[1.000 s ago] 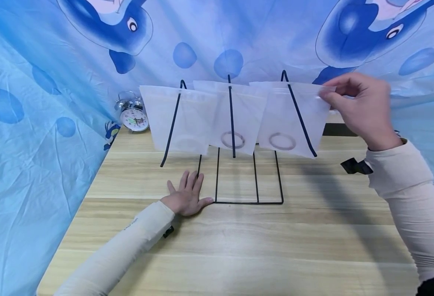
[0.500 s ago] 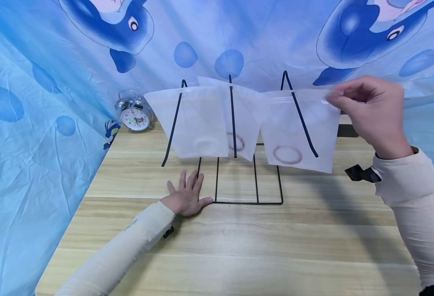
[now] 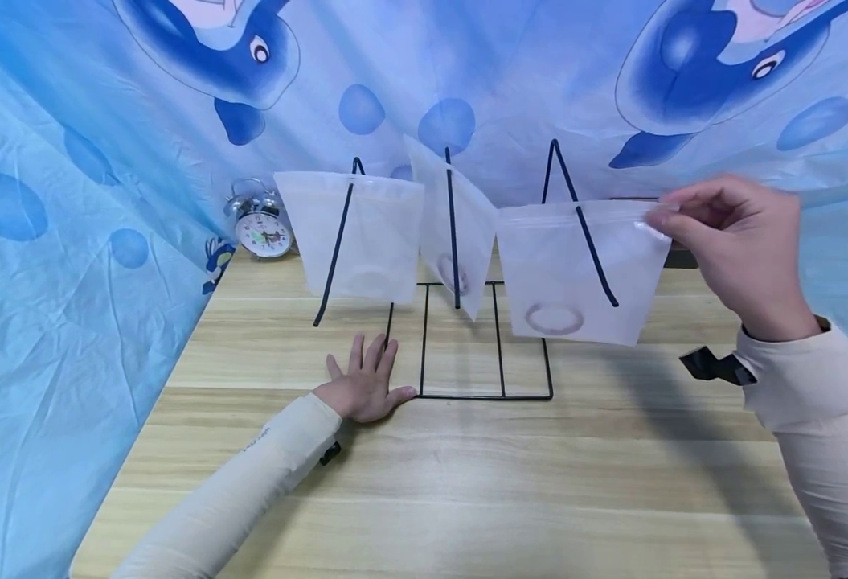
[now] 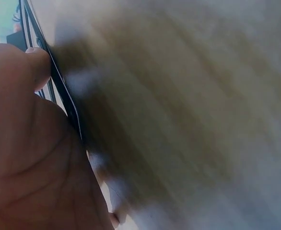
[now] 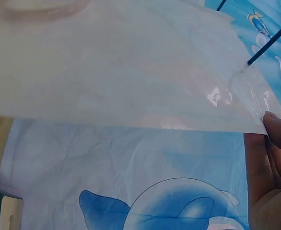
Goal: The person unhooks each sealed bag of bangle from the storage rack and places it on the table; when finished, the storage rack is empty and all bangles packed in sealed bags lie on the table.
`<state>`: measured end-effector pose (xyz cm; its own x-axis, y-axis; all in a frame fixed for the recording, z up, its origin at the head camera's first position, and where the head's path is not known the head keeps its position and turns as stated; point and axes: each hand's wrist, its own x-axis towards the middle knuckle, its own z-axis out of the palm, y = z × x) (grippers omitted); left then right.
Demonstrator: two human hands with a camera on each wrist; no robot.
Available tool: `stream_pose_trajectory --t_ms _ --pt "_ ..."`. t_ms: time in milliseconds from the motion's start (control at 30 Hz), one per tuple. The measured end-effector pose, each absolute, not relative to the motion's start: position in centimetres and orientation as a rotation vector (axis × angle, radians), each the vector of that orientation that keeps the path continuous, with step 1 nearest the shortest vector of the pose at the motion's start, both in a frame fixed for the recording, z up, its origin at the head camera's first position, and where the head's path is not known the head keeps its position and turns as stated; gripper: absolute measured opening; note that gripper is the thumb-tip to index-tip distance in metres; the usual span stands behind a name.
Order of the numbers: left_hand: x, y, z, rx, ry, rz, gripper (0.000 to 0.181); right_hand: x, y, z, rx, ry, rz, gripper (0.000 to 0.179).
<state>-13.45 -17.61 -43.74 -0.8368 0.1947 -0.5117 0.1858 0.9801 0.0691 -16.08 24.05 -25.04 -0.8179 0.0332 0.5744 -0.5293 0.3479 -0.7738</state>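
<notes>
A black wire display rack (image 3: 425, 346) stands on the table, with three prongs at its top. From each prong hangs a frosted zip bag: the left bag (image 3: 376, 241), the middle bag (image 3: 434, 217), turned partly edge-on, and the right bag (image 3: 550, 265). Ring shapes show through the middle and right bags; a fainter one shows in the left. My right hand (image 3: 745, 253) pinches the right bag's upper right corner between thumb and fingers, also seen up close in the right wrist view. My left hand (image 3: 364, 390) lies flat, fingers spread, over the rack base's left side.
A silver twin-bell alarm clock (image 3: 263, 233) stands at the table's back left. Behind the rack hangs a blue curtain (image 3: 532, 72) printed with cartoon dolphins. A dark object (image 3: 682, 258) shows partly behind the right hand.
My right hand has moved down and right, drawing the right bag nearer along its prong. The middle bag has turned edge-on. The left bag swung right and came back. My left hand stays put.
</notes>
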Motion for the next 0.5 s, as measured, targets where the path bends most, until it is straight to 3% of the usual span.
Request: stream_pose_trajectory --t_ms 200,500 --pt "-13.5 -17.7 -43.9 0.258 2.577 0.048 0.092 -15.3 24.1 -26.0 0.528 -1.967 1.664 0.013" --pt "-13.3 -17.6 -43.5 0.259 2.573 0.029 0.094 -13.9 24.5 -27.0 0.508 -1.973 1.585 0.012"
